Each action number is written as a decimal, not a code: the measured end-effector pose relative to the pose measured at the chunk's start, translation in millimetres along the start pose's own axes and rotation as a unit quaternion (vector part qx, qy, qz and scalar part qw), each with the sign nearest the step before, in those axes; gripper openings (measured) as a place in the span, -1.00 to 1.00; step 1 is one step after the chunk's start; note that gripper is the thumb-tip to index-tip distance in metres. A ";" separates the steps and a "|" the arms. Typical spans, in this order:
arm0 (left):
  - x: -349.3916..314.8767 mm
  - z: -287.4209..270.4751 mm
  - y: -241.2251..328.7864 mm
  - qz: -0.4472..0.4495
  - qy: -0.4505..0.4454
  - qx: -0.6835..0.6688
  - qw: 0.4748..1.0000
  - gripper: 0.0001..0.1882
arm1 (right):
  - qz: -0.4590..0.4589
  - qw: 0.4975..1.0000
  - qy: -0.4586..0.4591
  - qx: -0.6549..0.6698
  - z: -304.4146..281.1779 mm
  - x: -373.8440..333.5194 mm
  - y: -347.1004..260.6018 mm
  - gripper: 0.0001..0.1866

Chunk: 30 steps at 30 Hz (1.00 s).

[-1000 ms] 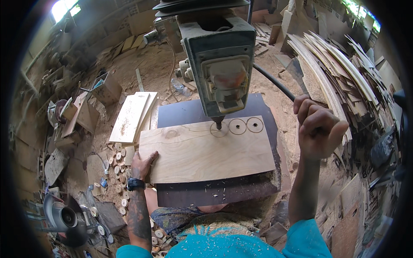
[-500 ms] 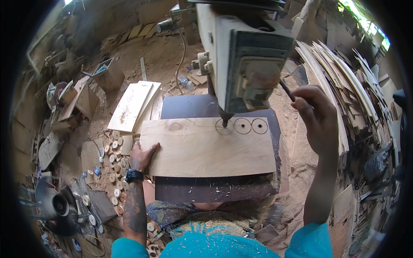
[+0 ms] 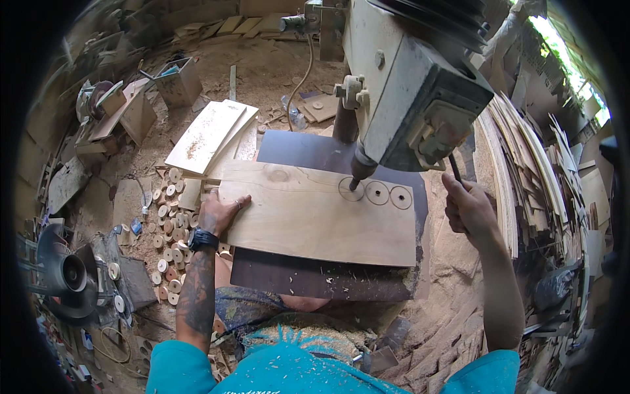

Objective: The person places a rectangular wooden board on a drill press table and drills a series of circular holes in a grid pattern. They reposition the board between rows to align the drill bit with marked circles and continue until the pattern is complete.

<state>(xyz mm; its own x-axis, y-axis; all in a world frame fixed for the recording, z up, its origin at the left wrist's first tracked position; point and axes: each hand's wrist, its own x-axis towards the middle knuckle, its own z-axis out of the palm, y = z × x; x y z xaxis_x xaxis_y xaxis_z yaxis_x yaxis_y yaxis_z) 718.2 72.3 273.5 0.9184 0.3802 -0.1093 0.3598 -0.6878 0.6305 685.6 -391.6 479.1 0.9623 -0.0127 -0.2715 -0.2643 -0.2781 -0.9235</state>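
A pale plywood board [image 3: 295, 213] lies across a dark panel [image 3: 302, 274] beneath a drill press [image 3: 413, 92]. My left hand [image 3: 220, 213] grips the board's left edge, thumb on top and some fingers hidden. On the far right part of the board are three ringed circles; two of them [image 3: 377, 193] have dark centre holes. The drill chuck and cutter [image 3: 357, 172] come down at the leftmost circle; whether the tip is inside the wood I cannot make out. My right hand [image 3: 467, 205] is wrapped around the black feed lever [image 3: 455, 167], right of the drill head.
Many small wooden discs [image 3: 174, 238] lie in a heap left of the board. Behind them rest stacked pale boards [image 3: 209, 134]. A fan [image 3: 65, 272] stands at lower left. Wood strips [image 3: 535, 171] lean along the right side. Sawdust covers the ground.
My right hand has come down with the lever, its fingers now closed more fully. The view has turned a little. My left hand stays on the board's left edge.
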 end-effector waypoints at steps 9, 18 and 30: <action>1.6 2.2 -5.7 0.027 -0.007 -0.030 0.999 -0.04 | -0.054 0.998 0.030 -0.006 5.9 15.2 29.9 -0.55; 0.9 2.4 -5.9 0.027 -0.007 -0.030 0.999 -0.11 | -0.076 0.996 0.046 -0.003 9.8 24.5 42.5 -0.68; -7.3 -6.0 8.0 -0.005 -0.013 -0.034 0.999 -0.12 | -0.144 0.987 0.070 -0.023 9.9 46.1 76.3 -0.71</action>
<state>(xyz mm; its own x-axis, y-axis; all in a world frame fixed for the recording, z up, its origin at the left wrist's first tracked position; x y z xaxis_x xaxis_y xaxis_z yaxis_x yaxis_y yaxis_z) 713.5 67.8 284.0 0.9191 0.3699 -0.1358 0.3579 -0.6394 0.6805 709.2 -403.9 393.5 0.9973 -0.0580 0.0440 0.0223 -0.3326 -0.9428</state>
